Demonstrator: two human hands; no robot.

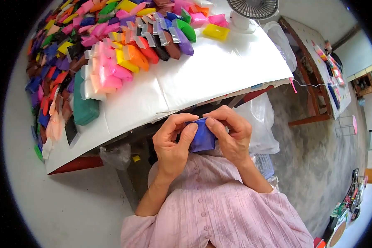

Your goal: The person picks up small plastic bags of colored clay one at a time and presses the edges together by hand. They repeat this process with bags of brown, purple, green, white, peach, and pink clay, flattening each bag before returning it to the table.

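Observation:
A small blue plastic packet (203, 138) hangs between my two hands, in front of my chest and just short of the table's front edge. My left hand (173, 140) pinches its upper left corner between thumb and fingers. On the other side, my right hand (232, 134) grips the upper right part the same way. The packet's top edge is partly covered by my fingertips. Beyond my hands, on the white table (153, 93), lie rows of similar packets, among them a pink one (111, 80), an orange one (136, 57) and a purple one (185, 43).
A large heap of colourful packets (53, 66) covers the table's left side, beside a green block (85, 103). A small fan (252, 10) stands at the back. Clear plastic bags (258, 124) hang at the right, near a second table (314, 62).

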